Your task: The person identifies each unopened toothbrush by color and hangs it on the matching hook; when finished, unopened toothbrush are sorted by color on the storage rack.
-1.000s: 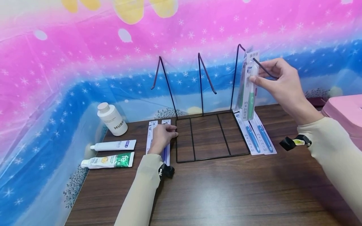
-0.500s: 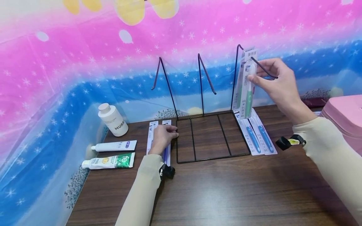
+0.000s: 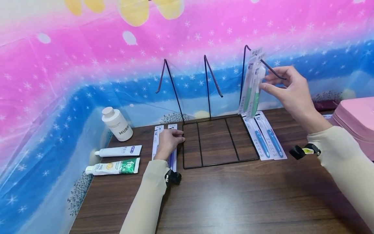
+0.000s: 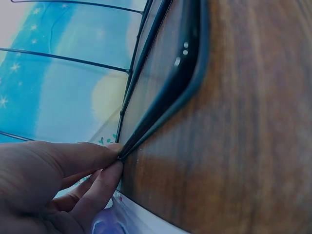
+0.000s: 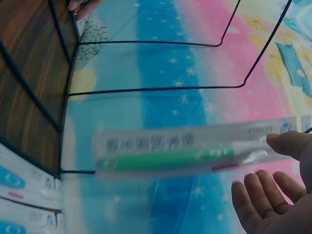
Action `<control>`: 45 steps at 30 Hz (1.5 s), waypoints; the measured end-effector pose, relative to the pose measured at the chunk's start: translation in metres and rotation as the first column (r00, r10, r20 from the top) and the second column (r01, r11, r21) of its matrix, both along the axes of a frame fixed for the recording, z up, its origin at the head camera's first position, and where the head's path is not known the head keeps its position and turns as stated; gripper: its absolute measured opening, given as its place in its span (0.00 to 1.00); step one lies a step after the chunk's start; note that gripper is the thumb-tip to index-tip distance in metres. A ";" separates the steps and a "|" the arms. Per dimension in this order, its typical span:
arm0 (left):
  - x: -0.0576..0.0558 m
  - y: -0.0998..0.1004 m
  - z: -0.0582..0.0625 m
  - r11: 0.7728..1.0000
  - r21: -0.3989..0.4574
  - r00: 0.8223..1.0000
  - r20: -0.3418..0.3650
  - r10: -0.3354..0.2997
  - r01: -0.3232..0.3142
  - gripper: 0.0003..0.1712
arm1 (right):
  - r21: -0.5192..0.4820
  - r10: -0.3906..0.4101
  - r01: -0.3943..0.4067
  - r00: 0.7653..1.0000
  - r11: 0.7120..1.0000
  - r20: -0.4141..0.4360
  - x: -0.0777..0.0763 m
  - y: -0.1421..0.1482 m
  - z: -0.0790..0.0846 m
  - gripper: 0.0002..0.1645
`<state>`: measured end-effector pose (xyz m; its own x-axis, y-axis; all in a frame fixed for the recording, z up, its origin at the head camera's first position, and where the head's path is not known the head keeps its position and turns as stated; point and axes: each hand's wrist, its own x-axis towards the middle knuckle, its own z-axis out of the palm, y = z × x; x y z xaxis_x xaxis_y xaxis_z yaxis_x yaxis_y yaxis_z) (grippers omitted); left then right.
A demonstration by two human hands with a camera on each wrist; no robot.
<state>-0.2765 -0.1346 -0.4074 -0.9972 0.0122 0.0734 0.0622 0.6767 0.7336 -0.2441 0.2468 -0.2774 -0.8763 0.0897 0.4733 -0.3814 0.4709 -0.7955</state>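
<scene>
In the head view a black wire display rack [image 3: 220, 163] with upright hooks stands on the table. My left hand [image 3: 167, 143] pinches the left side of its base; the left wrist view shows thumb and finger on the wire [image 4: 163, 105]. Two packaged green toothbrushes hang one before the other on the right hook: a front pack [image 3: 255, 102] and a rear pack [image 3: 247, 94]. Beside the front one, my right hand [image 3: 295, 89] has its thumb at the pack edge and its other fingers spread apart from it, as the right wrist view shows [image 5: 273, 190].
Packaged blue toothbrushes [image 3: 270, 136] lie right of the rack. Packaged purple ones [image 3: 173, 161] lie under and beside my left hand. Further left are a white bottle [image 3: 117, 125], a white tube [image 3: 118, 151] and a green-and-white tube [image 3: 114, 167]. A pink case [image 3: 357, 113] stands far right.
The front green toothbrush pack has swung back toward the rear one, out of my right hand's pinch. My right fingers have loosened and dropped slightly. The left hand stays in place.
</scene>
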 end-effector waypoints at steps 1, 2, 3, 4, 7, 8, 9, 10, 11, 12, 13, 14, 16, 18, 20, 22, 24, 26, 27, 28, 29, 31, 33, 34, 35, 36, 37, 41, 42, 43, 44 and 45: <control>0.000 0.000 0.000 1.000 -0.001 1.000 -0.002 -0.001 0.001 0.12 | 0.006 -0.001 0.001 1.000 1.000 0.008 0.001 0.003 -0.002 0.33; 0.000 0.000 0.000 1.000 -0.003 1.000 -0.002 -0.002 0.002 0.12 | 0.008 0.001 -0.001 1.000 1.000 0.014 0.001 0.006 -0.004 0.33; 0.000 0.001 0.000 1.000 -0.002 1.000 -0.001 -0.003 0.003 0.12 | 0.007 0.002 -0.002 1.000 1.000 0.021 0.002 0.009 -0.006 0.33; 0.000 0.001 0.000 1.000 -0.003 1.000 -0.002 -0.005 0.005 0.12 | 0.007 0.002 -0.002 1.000 1.000 0.029 0.002 0.012 -0.008 0.32; -0.001 0.001 0.001 1.000 -0.002 1.000 -0.001 -0.007 0.007 0.13 | 0.006 0.000 0.000 0.998 1.000 0.060 0.000 0.020 -0.014 0.32; -0.001 0.001 0.001 1.000 -0.002 1.000 0.001 -0.005 0.005 0.13 | 0.006 -0.001 0.001 0.997 1.000 0.075 -0.002 0.023 -0.016 0.31; -0.001 0.001 0.001 1.000 -0.002 1.000 0.003 -0.004 0.004 0.13 | 0.000 -0.001 0.001 0.995 1.000 0.095 -0.003 0.025 -0.018 0.31; -0.002 0.001 0.001 1.000 -0.001 1.000 0.005 -0.002 0.002 0.13 | -0.005 -0.002 0.002 0.993 1.000 0.116 -0.005 0.028 -0.021 0.31; -0.001 0.001 0.001 1.000 -0.001 1.000 0.007 -0.002 0.002 0.13 | -0.012 -0.001 0.003 0.991 1.000 0.137 -0.007 0.030 -0.024 0.31; -0.001 0.001 0.000 1.000 -0.002 1.000 0.006 -0.003 0.003 0.13 | -0.013 -0.003 0.005 0.987 1.000 0.159 -0.010 0.032 -0.027 0.32; -0.001 0.000 0.000 1.000 -0.004 1.000 0.003 -0.004 0.004 0.13 | -0.013 -0.004 0.006 0.983 1.000 0.181 -0.012 0.035 -0.031 0.33; -0.001 0.000 0.000 1.000 -0.004 1.000 0.000 -0.005 0.005 0.13 | -0.010 -0.005 0.007 0.979 1.000 0.203 -0.015 0.038 -0.035 0.34; 0.000 0.000 -0.001 1.000 -0.002 1.000 -0.002 -0.006 0.006 0.13 | 0.020 -0.019 0.014 0.970 1.000 0.243 -0.021 0.043 -0.043 0.37; 0.000 0.000 -0.002 1.000 -0.005 1.000 -0.003 -0.006 0.006 0.13 | 0.059 -0.037 0.021 0.959 0.998 0.280 -0.026 0.047 -0.052 0.40; 0.000 0.000 -0.003 1.000 -0.006 1.000 0.003 -0.003 0.003 0.13 | 0.092 -0.053 0.025 0.949 0.995 0.311 -0.032 0.051 -0.060 0.42; -0.001 0.000 -0.003 1.000 -0.003 1.000 0.004 0.001 -0.001 0.13 | 0.112 -0.062 0.025 0.940 0.993 0.336 -0.037 0.054 -0.069 0.43; -0.001 0.001 -0.003 1.000 -0.001 1.000 0.001 0.004 -0.004 0.13 | 0.118 -0.070 0.028 0.928 0.993 0.366 -0.042 0.056 -0.077 0.44; -0.001 0.001 -0.002 1.000 0.002 1.000 -0.002 0.004 -0.004 0.13 | 0.110 -0.067 0.025 0.914 0.994 0.401 -0.047 0.058 -0.084 0.45; -0.001 0.001 -0.002 1.000 0.003 1.000 -0.002 0.004 -0.004 0.13 | 0.106 -0.066 0.023 0.905 0.994 0.419 -0.049 0.059 -0.088 0.46; -0.001 0.001 -0.001 1.000 0.000 1.000 -0.003 0.004 -0.004 0.13 | 0.101 -0.062 0.019 0.897 0.995 0.439 -0.051 0.059 -0.091 0.47; -0.001 0.001 -0.001 1.000 0.000 1.000 -0.004 0.004 -0.004 0.13 | 0.100 -0.060 0.016 0.888 0.995 0.456 -0.053 0.060 -0.095 0.47; -0.001 0.001 -0.002 1.000 0.003 1.000 -0.006 0.005 -0.005 0.12 | 0.106 -0.055 0.004 0.874 0.994 0.483 -0.056 0.062 -0.102 0.47; 0.000 0.001 -0.002 1.000 0.005 1.000 -0.007 0.008 -0.008 0.12 | 0.130 -0.062 -0.005 0.860 0.991 0.507 -0.059 0.063 -0.108 0.45; 0.000 0.001 -0.002 1.000 0.006 1.000 -0.006 0.008 -0.008 0.12 | 0.143 -0.067 -0.009 0.854 0.990 0.516 -0.060 0.063 -0.111 0.45; 0.000 0.001 -0.002 1.000 0.007 1.000 -0.005 0.008 -0.008 0.12 | 0.159 -0.075 -0.011 0.847 0.987 0.526 -0.061 0.064 -0.114 0.45; 0.000 0.001 -0.002 1.000 0.007 1.000 -0.004 0.006 -0.006 0.12 | 0.170 -0.080 -0.015 0.841 0.985 0.536 -0.062 0.064 -0.116 0.45; 0.000 0.001 -0.002 1.000 0.007 1.000 -0.003 0.004 -0.004 0.12 | 0.182 -0.086 -0.018 0.833 0.983 0.546 -0.062 0.065 -0.119 0.44; 0.000 0.001 -0.002 1.000 0.012 1.000 -0.007 0.003 -0.002 0.13 | 0.204 -0.111 -0.009 0.813 0.979 0.571 -0.064 0.064 -0.126 0.43; 0.000 0.001 -0.001 1.000 0.013 1.000 -0.008 0.003 -0.002 0.12 | 0.205 -0.117 -0.005 0.809 0.979 0.576 -0.064 0.064 -0.127 0.42; 0.000 0.001 -0.001 1.000 0.014 1.000 -0.008 0.004 -0.004 0.12 | 0.206 -0.124 0.002 0.805 0.978 0.581 -0.065 0.063 -0.127 0.41; 0.000 0.001 -0.001 1.000 0.015 1.000 -0.009 0.003 -0.003 0.13 | 0.209 -0.131 0.007 0.800 0.978 0.586 -0.065 0.062 -0.128 0.40; 0.000 0.001 -0.001 1.000 0.016 1.000 -0.008 0.002 -0.002 0.13 | 0.213 -0.137 0.011 0.796 0.977 0.589 -0.065 0.061 -0.129 0.40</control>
